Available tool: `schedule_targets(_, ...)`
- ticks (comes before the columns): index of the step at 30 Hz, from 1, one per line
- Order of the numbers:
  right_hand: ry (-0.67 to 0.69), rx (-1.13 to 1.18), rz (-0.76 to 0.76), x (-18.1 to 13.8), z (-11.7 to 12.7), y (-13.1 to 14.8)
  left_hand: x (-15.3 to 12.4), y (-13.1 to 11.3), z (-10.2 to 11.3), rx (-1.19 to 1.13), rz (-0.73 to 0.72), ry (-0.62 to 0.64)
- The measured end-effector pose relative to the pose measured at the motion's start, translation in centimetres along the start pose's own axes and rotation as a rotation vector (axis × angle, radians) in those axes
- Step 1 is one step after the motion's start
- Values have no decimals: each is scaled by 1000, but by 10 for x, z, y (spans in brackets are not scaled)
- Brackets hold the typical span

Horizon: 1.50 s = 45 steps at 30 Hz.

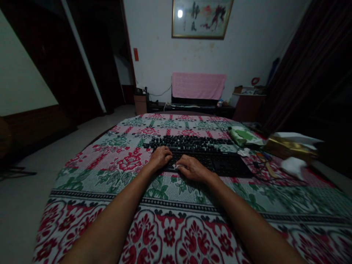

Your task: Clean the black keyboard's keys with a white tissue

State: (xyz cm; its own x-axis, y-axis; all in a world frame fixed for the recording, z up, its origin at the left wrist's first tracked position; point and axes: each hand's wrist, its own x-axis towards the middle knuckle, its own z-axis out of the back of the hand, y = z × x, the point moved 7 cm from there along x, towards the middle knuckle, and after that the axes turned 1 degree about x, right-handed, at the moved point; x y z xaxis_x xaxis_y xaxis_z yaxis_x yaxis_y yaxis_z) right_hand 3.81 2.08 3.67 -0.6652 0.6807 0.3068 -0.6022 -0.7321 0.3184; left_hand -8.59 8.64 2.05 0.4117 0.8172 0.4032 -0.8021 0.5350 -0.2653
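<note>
Keyboard [233, 167] lies flat on patterned tablecloth [90, 179], loose black keycaps [189, 140] spread just behind it. Left hand [160, 157] on keyboard's left end, fingers curled, can't tell if gripping. Right hand [191, 167] just beside it, over the front edge, fingers closed on small white wad [179, 166], partly hidden.

A home — framed picture [202, 19], flowered tablecloth [170, 212] and, in the gloom, perhaps a curtain [298, 66]
</note>
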Motion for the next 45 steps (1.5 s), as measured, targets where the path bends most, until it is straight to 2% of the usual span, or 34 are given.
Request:
schedule_targets(6,6,6,-56,0,-2,-2,1,-4,2,27,-10,14)
schedule_targets(10,10,0,-52,-1,-2,-2,-1,-8,9,11,-69,65)
schedule_targets(12,10,6,-53,-1,-1,-2,-6,-5,15,22,-72,50)
schedule_targets(16,14,20,-50,0,0,0,-16,11,25,77,10,6)
schedule_targets(31,-5,24,-68,-4,-2,-2,-19,19,14,65,61,-36)
schedule_targets(40,-10,-36,-22,-6,2,8,-19,21,13,29,77,-68)
schedule_targets(45,16,-34,-103,-10,10,-8,-20,21,13,13,73,-88)
